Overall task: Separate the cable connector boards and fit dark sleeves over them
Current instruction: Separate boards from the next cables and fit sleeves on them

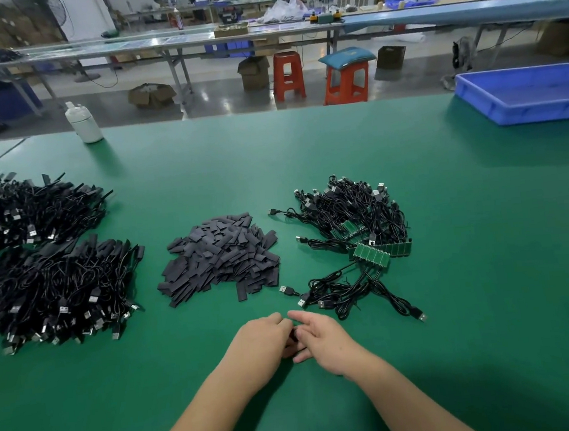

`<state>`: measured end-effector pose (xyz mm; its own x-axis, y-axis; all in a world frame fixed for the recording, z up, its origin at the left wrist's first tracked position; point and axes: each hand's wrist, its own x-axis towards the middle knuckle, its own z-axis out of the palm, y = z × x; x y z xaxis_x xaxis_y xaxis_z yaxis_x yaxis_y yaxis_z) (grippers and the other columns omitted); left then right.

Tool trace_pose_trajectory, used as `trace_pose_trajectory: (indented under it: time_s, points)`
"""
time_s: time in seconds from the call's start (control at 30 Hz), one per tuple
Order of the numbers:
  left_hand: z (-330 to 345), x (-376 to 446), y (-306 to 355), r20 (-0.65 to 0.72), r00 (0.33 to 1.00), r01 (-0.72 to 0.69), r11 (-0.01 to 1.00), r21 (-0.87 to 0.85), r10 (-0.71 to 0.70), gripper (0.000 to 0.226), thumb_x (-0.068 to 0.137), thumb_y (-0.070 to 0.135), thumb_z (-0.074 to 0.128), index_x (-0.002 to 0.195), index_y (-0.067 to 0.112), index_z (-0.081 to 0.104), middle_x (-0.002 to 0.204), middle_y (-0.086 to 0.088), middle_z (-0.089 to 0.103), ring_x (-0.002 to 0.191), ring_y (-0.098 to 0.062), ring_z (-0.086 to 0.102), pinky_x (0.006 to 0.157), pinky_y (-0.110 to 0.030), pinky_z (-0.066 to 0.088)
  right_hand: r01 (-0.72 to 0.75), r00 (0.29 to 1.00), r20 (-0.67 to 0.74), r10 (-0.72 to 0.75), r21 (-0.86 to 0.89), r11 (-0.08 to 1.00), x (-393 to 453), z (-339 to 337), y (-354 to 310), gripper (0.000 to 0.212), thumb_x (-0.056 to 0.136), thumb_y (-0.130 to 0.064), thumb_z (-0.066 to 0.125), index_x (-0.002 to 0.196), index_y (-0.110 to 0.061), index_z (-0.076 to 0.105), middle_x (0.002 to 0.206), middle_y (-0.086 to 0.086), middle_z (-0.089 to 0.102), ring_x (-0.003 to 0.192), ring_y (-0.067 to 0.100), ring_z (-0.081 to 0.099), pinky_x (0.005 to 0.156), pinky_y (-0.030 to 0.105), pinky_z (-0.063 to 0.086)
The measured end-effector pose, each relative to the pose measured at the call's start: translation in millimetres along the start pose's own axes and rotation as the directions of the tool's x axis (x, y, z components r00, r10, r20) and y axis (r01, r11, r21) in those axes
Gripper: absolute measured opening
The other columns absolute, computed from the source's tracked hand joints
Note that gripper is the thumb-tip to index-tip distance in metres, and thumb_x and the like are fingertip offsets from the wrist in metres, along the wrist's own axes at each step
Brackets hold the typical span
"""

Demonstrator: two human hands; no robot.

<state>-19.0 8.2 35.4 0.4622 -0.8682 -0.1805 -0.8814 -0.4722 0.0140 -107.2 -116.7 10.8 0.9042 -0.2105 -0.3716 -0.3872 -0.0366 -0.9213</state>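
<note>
Nearest the camera, on the green table mat (447, 201), the left hand (259, 341) and the right hand (321, 339) meet, fingers curled toward each other around a small dark piece (293, 334) pinched between them; most of it is hidden, so I cannot tell whether it is a sleeve or a board. Just beyond the right hand lies a strip of green connector boards (370, 254) still joined side by side, their black cables (345, 294) trailing toward the hands with USB plugs at the ends. Behind that strip sits a larger tangle of cabled boards (351, 213). Straight ahead of the hands, between the cable heaps, is a loose pile of dark sleeves (221, 255). To the left lie two big heaps of black cables, a nearer heap (56, 293) and a farther heap (28, 213). Farther back on the table stand a white bottle (83, 123) at the left edge and a blue plastic tray (527, 92) at the right. Beyond the table, two orange stools (345, 82) and open cardboard boxes (151, 95) stand on the floor beneath long workbenches (158, 44).
</note>
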Motion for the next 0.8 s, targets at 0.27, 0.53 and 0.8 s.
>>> trace_pose_trajectory:
  time_s: [0.27, 0.53, 0.8]
  points:
    - [-17.3, -13.3, -5.7, -0.186, 0.98, -0.051, 0.992, 0.113, 0.072, 0.031, 0.062, 0.03, 0.084, 0.087, 0.024, 0.067, 0.076, 0.006, 0.059, 0.064, -0.011, 0.062, 0.049, -0.024, 0.043, -0.016, 0.996, -0.085, 0.011, -0.062, 0.998, -1.7, 4.1, -14.5, 0.037, 0.102, -0.007, 0.046, 0.139, -0.008, 0.046, 0.083, 0.003, 0.07, 0.07, 0.018, 0.07, 0.071, 0.031, 0.06]
    - [-16.6, -15.9, -7.4, -0.29, 0.938, -0.151, 0.978, 0.147, 0.188, 0.053, 0.03, 0.021, 0.09, 0.079, 0.022, 0.071, 0.07, 0.009, 0.061, 0.055, -0.008, 0.058, 0.049, -0.017, 0.048, 0.017, 0.989, -0.135, -0.055, -0.266, 0.964, -8.2, 12.8, -34.4, 0.037, 0.097, -0.002, 0.034, 0.118, -0.012, 0.062, 0.092, 0.007, 0.072, 0.081, 0.016, 0.073, 0.071, 0.024, 0.06]
    - [-17.1, -14.1, 2.5, -0.35, 0.847, -0.086, 0.548, -0.832, -0.4, 0.053, 0.097, 0.013, 0.055, 0.145, 0.026, 0.036, 0.141, 0.008, 0.047, 0.122, 0.001, 0.052, 0.104, -0.02, 0.042, 0.047, 0.984, -0.179, -0.013, 0.187, 0.981, -5.6, 4.5, -64.7, 0.02, 0.1, -0.002, 0.048, 0.115, 0.003, 0.061, 0.095, 0.014, 0.073, 0.082, 0.023, 0.071, 0.081, 0.038, 0.061]
